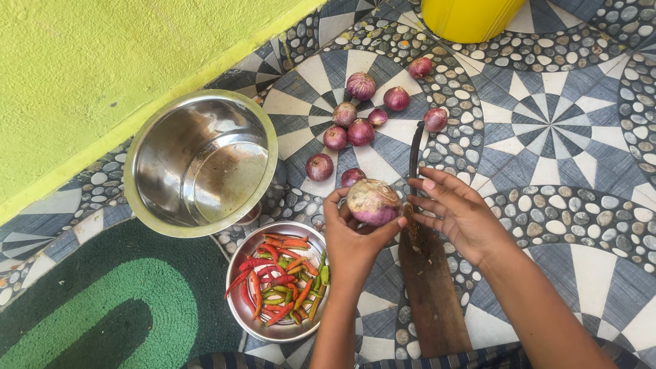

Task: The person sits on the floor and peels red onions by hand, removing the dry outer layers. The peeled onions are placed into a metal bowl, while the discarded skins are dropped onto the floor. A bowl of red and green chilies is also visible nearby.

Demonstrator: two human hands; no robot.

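My left hand (352, 242) holds a purple onion (372, 201) up over the tiled floor, fingers curled under and around it. My right hand (456, 212) is beside it with fingers spread, the fingertips close to the onion's right side and holding nothing. Beneath both hands lies a floor-standing cutter, a dark curved blade (415, 147) rising from a brown wooden board (430, 287). Several more purple onions (361, 132) lie loose on the floor beyond the hands.
A big empty steel bowl (201, 160) stands at the left by the yellow-green wall (82, 68). A small steel bowl (277, 331) holds red, orange and green chillies. A yellow bucket (468, 17) is at the top, a green mat (102, 307) at lower left.
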